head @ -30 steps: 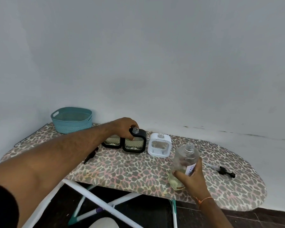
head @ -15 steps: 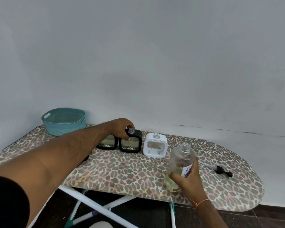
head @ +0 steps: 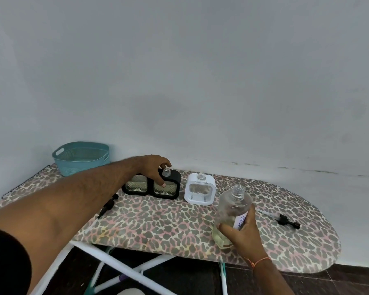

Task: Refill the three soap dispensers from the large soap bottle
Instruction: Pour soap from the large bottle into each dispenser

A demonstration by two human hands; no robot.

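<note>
Right hand (head: 242,233) — grip curled round the large soap bottle (head: 232,216), uncapped, over the near edge of the leopard-print ironing board (head: 158,226). Pump (head: 285,220) lying beside. White dispenser (head: 200,189). Left hand (head: 156,169) — fingers clasping the middle black dispenser (head: 167,185). Teal basket (head: 82,157) farthest.

The things stand on an ironing board (head: 179,222) with a leopard-print cover and white legs. At its far left end sits a teal plastic basket (head: 81,157). Two black soap dispensers (head: 152,185) stand side by side, and a white soap dispenser (head: 200,189) just beside them. One black pump (head: 108,204) lies near the left, another pump (head: 285,220) near the right.
</note>
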